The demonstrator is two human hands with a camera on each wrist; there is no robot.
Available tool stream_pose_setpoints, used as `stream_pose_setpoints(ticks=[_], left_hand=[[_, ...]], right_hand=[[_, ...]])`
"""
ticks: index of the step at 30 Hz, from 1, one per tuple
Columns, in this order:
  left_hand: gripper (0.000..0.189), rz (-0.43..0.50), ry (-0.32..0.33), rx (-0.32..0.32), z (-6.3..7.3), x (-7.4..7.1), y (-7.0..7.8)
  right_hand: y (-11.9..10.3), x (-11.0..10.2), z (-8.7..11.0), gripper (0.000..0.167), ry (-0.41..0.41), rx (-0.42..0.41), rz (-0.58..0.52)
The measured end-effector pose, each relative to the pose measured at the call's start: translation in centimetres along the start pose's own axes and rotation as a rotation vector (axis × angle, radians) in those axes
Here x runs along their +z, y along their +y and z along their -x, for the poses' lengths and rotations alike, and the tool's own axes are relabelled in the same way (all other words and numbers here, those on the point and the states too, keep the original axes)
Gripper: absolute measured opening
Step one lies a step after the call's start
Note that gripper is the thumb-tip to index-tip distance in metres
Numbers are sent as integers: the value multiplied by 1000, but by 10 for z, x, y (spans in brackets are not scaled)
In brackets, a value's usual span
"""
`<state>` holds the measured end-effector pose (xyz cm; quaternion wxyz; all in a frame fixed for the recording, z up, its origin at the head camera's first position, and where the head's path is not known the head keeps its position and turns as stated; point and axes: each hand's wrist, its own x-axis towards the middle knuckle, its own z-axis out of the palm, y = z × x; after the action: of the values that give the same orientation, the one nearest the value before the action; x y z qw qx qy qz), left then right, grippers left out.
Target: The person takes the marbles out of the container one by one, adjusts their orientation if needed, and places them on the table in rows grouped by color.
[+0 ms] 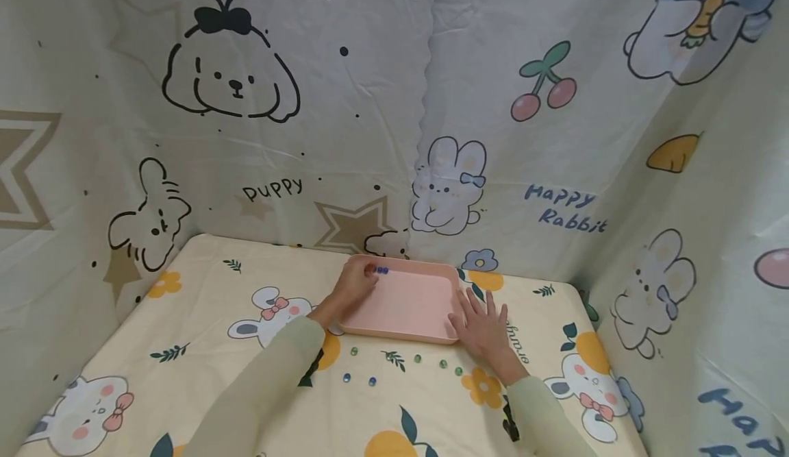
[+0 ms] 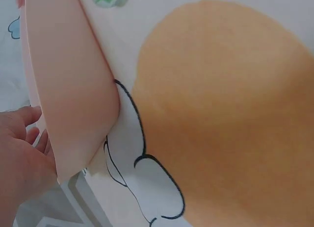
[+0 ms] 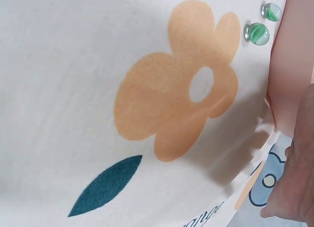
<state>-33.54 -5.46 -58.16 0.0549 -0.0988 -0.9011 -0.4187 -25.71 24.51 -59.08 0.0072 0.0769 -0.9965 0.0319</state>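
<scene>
A shallow pink tray point(image 1: 407, 306) lies on the patterned cloth. Inside its far left corner sits a short row of blue marbles point(image 1: 383, 270). My left hand point(image 1: 354, 284) reaches over the tray's left side, fingertips right at these marbles; in the left wrist view the tray wall point(image 2: 73, 85) hides the tips of the left fingers, so I cannot tell whether they pinch a marble. With fingers spread, my right hand point(image 1: 485, 327) rests at the tray's right edge, its fingertips by the rim.
Several green marbles point(image 1: 418, 359) and two blue ones point(image 1: 372, 381) lie on the cloth point(image 1: 246, 388) in front of the tray. Two green marbles point(image 3: 258, 34) also show in the right wrist view. A printed curtain point(image 1: 370, 101) hangs behind and around the table.
</scene>
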Motion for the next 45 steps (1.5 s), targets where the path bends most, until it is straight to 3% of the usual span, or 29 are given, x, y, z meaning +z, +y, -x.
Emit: stream_pose_setpoints(ticks=[11,17,23,28,36,40,45], left_hand=[[32,-130,-63,-120,-18,6,0],[13,-216,-39,-60,-26,8,-5],[12,-285,-5,13,-30,13,-11],[7,-327,43,31,-30,17,-12],[14,-333,111,49,-26,17,-14],[10,-304,75,42,-25,16,-12],[22,-147,4,-17,-18,6,-2]], right_hand=[[0,0,1,67,12,2,5],[0,0,0,66,4,4,-16],[-3,-2,0,66,-9,18,-62],[-4,-2,-1,66,-15,22,-52],[-6,1,-2,67,-34,27,-41],[-5,1,-2,68,-36,30,-31],[-4,-1,-2,67,-27,23,-26]])
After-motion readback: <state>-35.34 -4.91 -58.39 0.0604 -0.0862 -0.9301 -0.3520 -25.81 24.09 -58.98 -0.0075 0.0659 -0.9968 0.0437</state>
